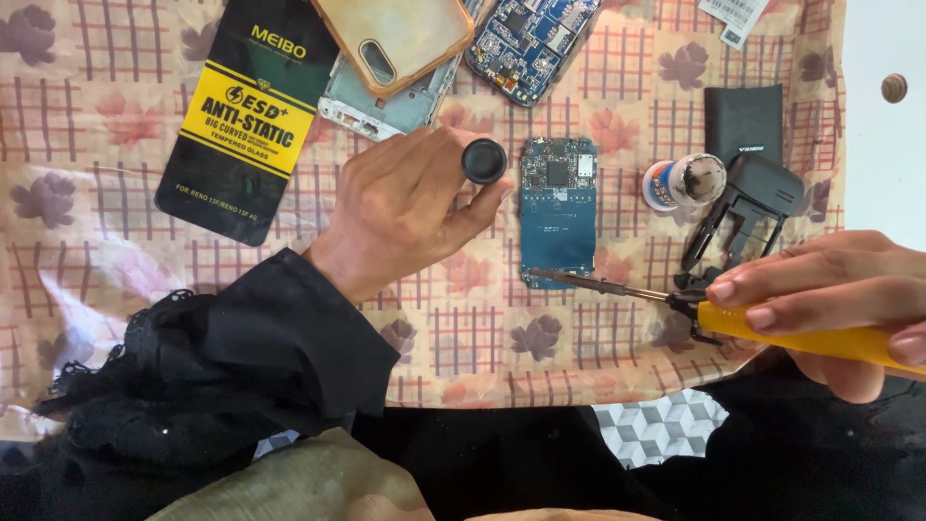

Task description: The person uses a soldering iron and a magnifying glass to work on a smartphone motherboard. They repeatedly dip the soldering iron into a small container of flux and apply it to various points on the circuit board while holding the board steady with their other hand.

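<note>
Both hands busy: left hand (400, 207) pinches a small black cap (483, 160) clear of the blue circuit board (558, 212). Right hand (834, 304) grips the yellow soldering iron (714, 314), tip angled onto the board's lower edge.

Colours and patterns on the cloth-covered table
A pink-and-cream checked cloth (87, 145) with flower prints is seen; the circuit board (558, 212) is blue, the soldering iron handle (810, 338) yellow, the small cap (483, 160) black, the flat packet (241, 116) black and yellow
</note>
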